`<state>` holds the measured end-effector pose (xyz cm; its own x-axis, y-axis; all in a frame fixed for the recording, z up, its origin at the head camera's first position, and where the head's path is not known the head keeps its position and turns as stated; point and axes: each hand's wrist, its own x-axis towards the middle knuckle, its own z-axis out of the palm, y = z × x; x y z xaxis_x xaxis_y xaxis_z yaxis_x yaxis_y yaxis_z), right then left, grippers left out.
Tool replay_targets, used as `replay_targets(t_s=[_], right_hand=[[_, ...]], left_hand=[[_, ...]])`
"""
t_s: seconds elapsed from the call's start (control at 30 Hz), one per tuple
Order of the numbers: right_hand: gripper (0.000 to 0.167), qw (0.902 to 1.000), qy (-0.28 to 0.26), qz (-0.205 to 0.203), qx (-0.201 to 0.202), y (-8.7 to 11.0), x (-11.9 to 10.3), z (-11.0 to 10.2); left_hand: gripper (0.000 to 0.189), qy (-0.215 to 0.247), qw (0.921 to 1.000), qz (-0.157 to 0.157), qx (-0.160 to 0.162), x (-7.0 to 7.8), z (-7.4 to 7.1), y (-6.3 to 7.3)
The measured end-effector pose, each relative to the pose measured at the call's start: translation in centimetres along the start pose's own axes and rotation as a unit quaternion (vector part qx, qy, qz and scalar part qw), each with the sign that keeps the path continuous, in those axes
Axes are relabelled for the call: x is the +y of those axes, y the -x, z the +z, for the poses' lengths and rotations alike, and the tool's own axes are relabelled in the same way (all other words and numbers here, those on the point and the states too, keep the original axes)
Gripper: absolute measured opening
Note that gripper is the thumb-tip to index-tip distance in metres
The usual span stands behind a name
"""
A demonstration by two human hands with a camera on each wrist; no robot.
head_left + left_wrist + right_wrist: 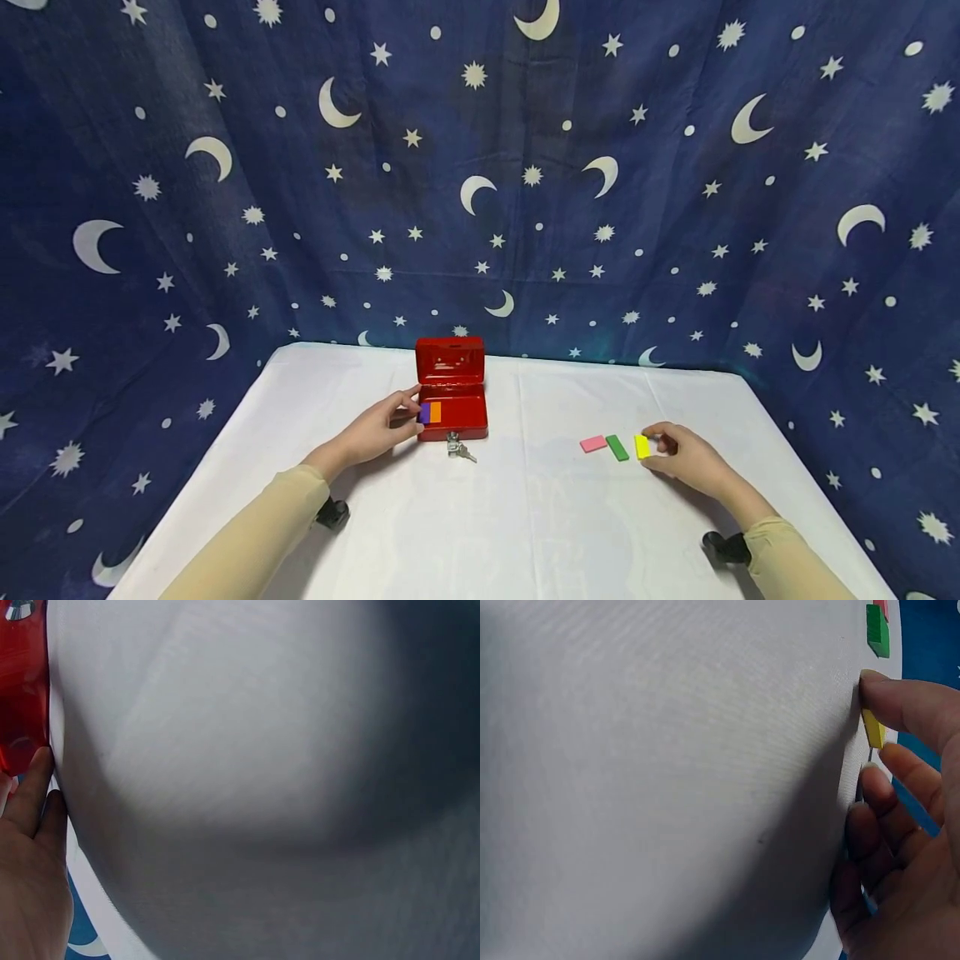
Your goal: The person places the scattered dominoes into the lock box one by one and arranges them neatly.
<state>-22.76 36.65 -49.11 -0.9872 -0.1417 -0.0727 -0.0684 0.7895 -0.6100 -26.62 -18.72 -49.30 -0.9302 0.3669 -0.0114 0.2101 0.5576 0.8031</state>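
A red cash box [465, 410] stands with its lid raised. Inside, at its left, lie a purple block [425, 413] and an orange block [436, 412]. My left hand [386, 425] rests against the box's left side, its fingers looking fairly straight in the left wrist view, where the red box wall [22, 697] shows beside them. To the right, my right hand [688, 454] pinches a flat yellow block [642, 447] by its ends between thumb and a finger, low over the cloth. The right wrist view shows the yellow block [874, 729] partly covered by the thumb.
A green block [617, 447] and a pink block [593, 444] lie on the white-covered table [540, 517], left of my right hand. Keys [463, 451] hang from the lock at the box's front. A dark blue curtain [495, 250] with moons and stars rises behind the table.
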Motion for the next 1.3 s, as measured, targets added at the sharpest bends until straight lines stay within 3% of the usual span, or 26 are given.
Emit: replay_targets(t_s=[0.17,0.6,1.3], right_hand=[[0.061,0.9994,0.03,-0.008,0.013,0.17,0.26,-0.46],[0.056,0.9998,0.014,-0.006,0.014,0.52,0.24,-0.79],[0.061,0.9999,0.005,0.01,0.009,0.76,0.7,-0.6]], left_hand=[[0.026,0.001,1.0,0.002,0.002,0.09,-0.13,-0.05],[0.026,0.004,1.0,0.002,0.001,-0.21,-0.11,-0.04],[0.027,0.009,0.9999,-0.002,-0.005,0.04,-0.05,-0.06]])
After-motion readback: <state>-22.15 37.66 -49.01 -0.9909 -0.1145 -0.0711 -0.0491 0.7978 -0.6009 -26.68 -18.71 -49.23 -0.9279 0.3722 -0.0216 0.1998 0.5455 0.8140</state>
